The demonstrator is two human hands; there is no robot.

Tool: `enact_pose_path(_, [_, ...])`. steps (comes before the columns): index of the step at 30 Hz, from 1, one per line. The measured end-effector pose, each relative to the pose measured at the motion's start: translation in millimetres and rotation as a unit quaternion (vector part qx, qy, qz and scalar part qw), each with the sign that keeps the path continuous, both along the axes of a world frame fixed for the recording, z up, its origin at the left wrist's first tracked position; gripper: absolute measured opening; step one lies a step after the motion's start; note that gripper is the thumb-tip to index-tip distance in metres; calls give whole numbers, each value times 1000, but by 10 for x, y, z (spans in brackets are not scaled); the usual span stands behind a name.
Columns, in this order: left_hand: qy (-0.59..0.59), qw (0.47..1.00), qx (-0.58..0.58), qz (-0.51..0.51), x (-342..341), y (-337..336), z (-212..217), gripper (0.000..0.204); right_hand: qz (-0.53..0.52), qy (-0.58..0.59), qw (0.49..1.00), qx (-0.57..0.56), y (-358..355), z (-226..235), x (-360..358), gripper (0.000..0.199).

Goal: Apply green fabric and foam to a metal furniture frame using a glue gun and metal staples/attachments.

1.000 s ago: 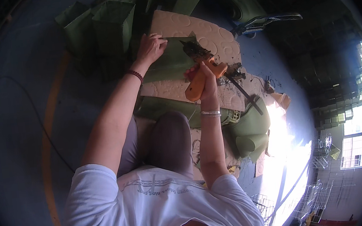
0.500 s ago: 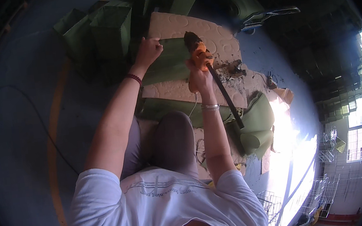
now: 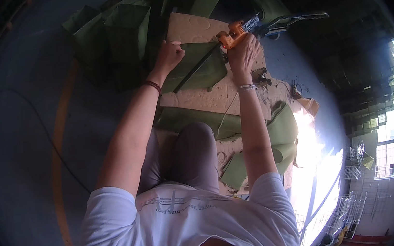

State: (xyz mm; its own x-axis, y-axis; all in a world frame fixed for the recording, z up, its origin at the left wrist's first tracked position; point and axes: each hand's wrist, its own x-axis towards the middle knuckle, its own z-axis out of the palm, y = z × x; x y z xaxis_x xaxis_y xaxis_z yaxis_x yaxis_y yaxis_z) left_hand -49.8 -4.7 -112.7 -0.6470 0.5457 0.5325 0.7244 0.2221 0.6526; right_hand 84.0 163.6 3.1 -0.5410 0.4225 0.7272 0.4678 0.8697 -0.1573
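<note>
My right hand point(image 3: 244, 58) grips an orange hot glue gun point(image 3: 231, 35) above the right part of a flat green sheet point(image 3: 203, 69). The gun's dark tip end points to the upper right, and a long black glue stick point(image 3: 196, 68) runs from its back to the lower left, over the sheet. At the sheet's upper left corner my left hand point(image 3: 170, 58) is closed, its fingers curled at the edge. Under the sheet lies a tan padded mat point(image 3: 190, 24) with embossed rings. A pale cord point(image 3: 227, 112) trails from the gun toward my knees.
Green open-topped boxes point(image 3: 128, 29) stand at the far left. More green sheets point(image 3: 282, 125) lie folded on the right and in front of my knees. Dark scraps point(image 3: 262, 76) sit on the mat's right side. Wire racks point(image 3: 352, 207) stand by the bright window.
My right hand has moved right with the glue gun and turned it, so the glue stick swings from the lower right to the lower left. My left hand stays at the sheet's corner.
</note>
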Motion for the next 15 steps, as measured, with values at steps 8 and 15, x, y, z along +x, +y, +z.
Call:
enact_pose_path(8, [-13, 1000, 8, -13, -25, -19, 4, 18, -117, 28, 989, 86, 478, 514, -119, 40])
enact_pose_path(15, [-9, 1000, -7, -25, -21, -38, 20, 14, -194, 37, 979, 44, 719, 222, -145, 46])
